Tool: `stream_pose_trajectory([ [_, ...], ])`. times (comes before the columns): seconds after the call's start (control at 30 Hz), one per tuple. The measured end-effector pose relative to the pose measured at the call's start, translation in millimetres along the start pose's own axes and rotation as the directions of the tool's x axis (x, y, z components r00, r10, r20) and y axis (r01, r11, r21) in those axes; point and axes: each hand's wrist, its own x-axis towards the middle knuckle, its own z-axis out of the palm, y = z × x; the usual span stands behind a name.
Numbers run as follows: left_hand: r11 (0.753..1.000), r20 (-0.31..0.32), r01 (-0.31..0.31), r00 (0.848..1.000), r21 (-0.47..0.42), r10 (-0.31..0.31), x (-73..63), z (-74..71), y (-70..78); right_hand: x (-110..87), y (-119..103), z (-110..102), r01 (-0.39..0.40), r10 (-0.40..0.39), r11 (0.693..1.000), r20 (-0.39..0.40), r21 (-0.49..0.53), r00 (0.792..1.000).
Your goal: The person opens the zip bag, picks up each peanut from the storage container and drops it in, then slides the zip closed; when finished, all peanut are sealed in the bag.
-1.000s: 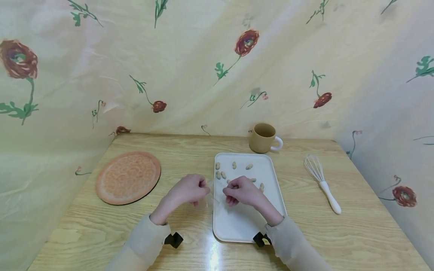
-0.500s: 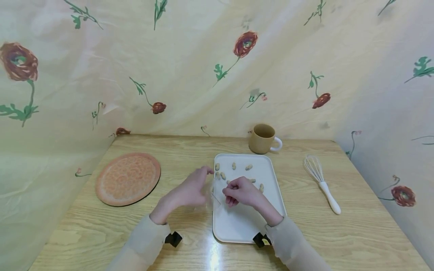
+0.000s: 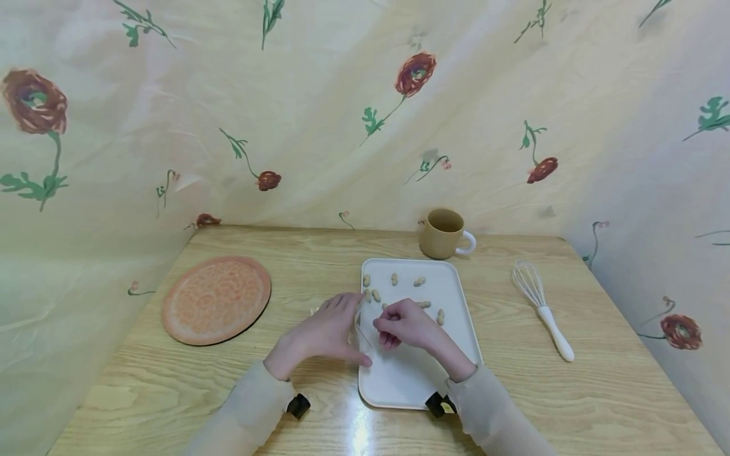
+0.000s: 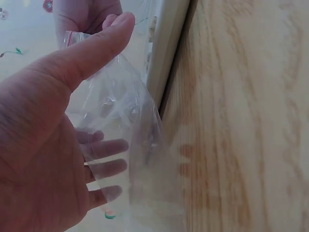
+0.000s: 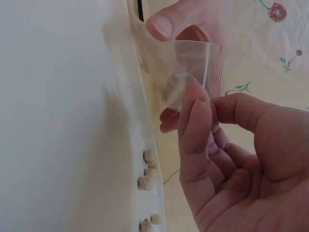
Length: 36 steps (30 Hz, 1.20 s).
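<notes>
A small clear plastic bag [image 3: 360,330] hangs over the left edge of a white tray [image 3: 410,373]. My right hand [image 3: 380,327] pinches the bag's top edge [image 5: 193,67] between thumb and forefinger [image 5: 193,113]. My left hand [image 3: 342,324] lies beside the tray with its fingers straight. Through the bag [image 4: 128,135] the left hand's fingers [image 4: 108,147] show on its far side, and its thumb [image 4: 96,46] is on the near side. Several peanuts in shells [image 3: 393,278] lie on the far half of the tray [image 5: 58,121], and several more peanuts [image 5: 147,176] show beyond my right hand.
A tan mug [image 3: 443,233] stands behind the tray. A white-handled whisk [image 3: 542,308] lies to the right. A round orange mat [image 3: 217,299] lies at the left on the wooden table [image 3: 296,253]. Flowered cloth walls the table on three sides.
My left hand has gone from a curled pinch on the bag to straight fingers stretched forward, and has come down by the tray's left edge. The right hand has held still.
</notes>
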Motion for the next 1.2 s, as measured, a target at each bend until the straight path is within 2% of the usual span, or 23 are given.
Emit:
stream_pose_trajectory([
  [0.17, 1.0, 0.001, -0.013, 1.0, 0.009, 0.013, 1.6, 0.1, 0.0, 0.9, 3, -1, -0.002, 0.002, 1.0, 0.016, 0.013, 1.0],
  [0.57, 0.998, 0.026, 0.052, 0.998, 0.028, -0.052, 1.0, -6.8, 0.4, 2.8, 5, -1, -0.022, 0.022, 1.0, 0.047, -0.008, 0.999],
  [0.83, 0.997, 0.047, 0.063, 0.997, 0.032, -0.064, 1.1, -5.4, -1.7, -0.1, 2, -13, 0.018, -0.013, 0.996, 0.068, -0.083, 0.998],
  [0.93, 0.997, 0.053, 0.069, 0.996, 0.036, -0.071, 1.3, -4.6, -3.4, -1.8, 1, -25, 0.035, -0.031, 0.994, 0.037, -0.106, 0.999],
  [1.03, 0.997, 0.06, 0.072, 0.995, 0.037, -0.074, 1.5, -4.6, -4.1, -4.6, 2, -39, 0.054, -0.058, 0.989, -0.026, -0.138, 0.998],
  [1.2, 0.996, 0.076, 0.075, 0.994, 0.039, -0.078, 1.0, -5.4, -2.7, -13.7, 6, -65, 0.092, -0.126, 0.965, -0.126, -0.245, 0.984],
])
